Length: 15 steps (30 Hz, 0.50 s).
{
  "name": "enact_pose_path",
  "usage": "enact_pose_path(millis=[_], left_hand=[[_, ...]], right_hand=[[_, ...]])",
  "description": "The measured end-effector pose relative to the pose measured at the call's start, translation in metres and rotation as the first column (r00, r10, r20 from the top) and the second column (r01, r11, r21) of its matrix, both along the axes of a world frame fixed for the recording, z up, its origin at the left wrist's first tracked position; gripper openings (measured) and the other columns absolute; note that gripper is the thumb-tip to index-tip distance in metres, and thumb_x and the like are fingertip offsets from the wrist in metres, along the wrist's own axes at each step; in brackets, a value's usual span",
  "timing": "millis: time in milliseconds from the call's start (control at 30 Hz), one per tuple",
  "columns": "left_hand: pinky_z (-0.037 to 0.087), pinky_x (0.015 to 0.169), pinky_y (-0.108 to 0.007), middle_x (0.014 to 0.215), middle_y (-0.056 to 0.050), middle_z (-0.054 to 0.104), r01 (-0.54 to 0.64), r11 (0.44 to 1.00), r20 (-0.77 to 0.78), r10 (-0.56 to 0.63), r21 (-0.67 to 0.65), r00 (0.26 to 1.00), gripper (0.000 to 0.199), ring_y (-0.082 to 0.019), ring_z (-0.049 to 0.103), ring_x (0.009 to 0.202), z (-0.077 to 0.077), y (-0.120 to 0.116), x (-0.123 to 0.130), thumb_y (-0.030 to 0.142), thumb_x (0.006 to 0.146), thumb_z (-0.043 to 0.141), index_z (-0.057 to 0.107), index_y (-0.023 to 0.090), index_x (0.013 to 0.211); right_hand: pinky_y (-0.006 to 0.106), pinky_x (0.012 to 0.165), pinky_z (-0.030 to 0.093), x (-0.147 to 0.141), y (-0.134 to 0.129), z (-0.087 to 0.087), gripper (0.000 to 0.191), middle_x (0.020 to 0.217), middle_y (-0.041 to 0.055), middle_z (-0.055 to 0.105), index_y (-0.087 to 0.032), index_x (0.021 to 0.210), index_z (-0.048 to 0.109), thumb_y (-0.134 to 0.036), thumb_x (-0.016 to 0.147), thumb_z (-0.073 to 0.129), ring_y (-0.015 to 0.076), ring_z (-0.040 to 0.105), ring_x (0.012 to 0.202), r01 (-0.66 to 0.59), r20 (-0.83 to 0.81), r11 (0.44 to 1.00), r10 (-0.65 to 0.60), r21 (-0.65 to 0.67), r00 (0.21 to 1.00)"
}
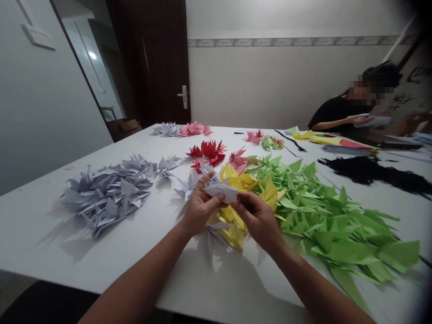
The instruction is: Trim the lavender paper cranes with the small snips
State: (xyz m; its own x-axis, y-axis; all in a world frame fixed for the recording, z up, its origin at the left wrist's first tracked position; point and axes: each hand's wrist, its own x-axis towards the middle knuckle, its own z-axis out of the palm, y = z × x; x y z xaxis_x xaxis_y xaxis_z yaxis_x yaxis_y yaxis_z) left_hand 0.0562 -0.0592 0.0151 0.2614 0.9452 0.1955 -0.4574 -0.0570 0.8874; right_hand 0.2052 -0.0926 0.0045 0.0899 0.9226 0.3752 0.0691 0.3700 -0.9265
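Note:
A folded piece of pale paper (222,191) is held between my two hands over the table. My left hand (201,202) pinches its left part, thumb on the near face and fingers behind. At its right end, the fingertips of my right hand (258,216) are closed on the edge. Under and around the hands lie yellow folded paper pieces (232,227), with a few pale lavender ones (187,185) beside my left hand. A broad pile of green folded paper (324,216) spreads right of my right hand.
A large lavender paper pile (111,191) lies at the left. Red pieces (207,153) and pink pieces (239,160) sit beyond my hands. Black cords or strips (374,173) lie at right. Across the table, a person in a black top (337,112) holds white paper.

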Motion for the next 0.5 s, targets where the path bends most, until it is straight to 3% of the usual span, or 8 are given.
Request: enact_pose_path(millis=[100,233,500], left_hand=[[0.056,0.068,-0.026,0.084,0.002,0.067,-0.064,0.997,0.033,0.065,-0.044,0.997,0.096,-0.012,0.064,0.07,0.0043,0.0038,-0.003,0.028,0.062,0.081,0.026,0.026,0.141],[0.056,0.065,-0.025,0.085,0.002,0.066,-0.067,0.994,0.062,0.072,-0.081,0.995,0.098,-0.012,0.065,0.069,0.0092,0.0059,-0.0058,0.026,0.06,0.082,0.025,0.027,0.14],[0.056,0.068,-0.027,0.081,0.002,0.066,-0.06,0.997,0.0,0.06,-0.045,0.998,0.096,-0.012,0.064,0.071,0.0084,0.0045,-0.0044,0.028,0.059,0.082,0.029,0.025,0.139]], right_hand=[[0.026,0.062,0.049,0.0042,-0.0008,0.0018,0.039,0.082,0.0035,0.066,-0.019,0.108,0.063,-0.046,0.081,0.063,0.014,0.059,0.069,0.012,0.09,0.999,-0.015,0.033,0.996],[0.034,0.084,0.051,0.0095,-0.001,0.0076,0.036,0.107,0.0087,0.07,-0.019,0.109,0.068,-0.043,0.084,0.06,0.0203,0.064,0.095,0.054,0.156,0.997,-0.063,0.062,0.986],[0.038,0.085,0.053,0.0079,-0.0016,0.0084,0.031,0.103,0.0088,0.073,-0.018,0.101,0.073,-0.038,0.079,0.065,0.0231,0.068,0.093,0.011,0.185,0.998,-0.021,0.054,0.982]])
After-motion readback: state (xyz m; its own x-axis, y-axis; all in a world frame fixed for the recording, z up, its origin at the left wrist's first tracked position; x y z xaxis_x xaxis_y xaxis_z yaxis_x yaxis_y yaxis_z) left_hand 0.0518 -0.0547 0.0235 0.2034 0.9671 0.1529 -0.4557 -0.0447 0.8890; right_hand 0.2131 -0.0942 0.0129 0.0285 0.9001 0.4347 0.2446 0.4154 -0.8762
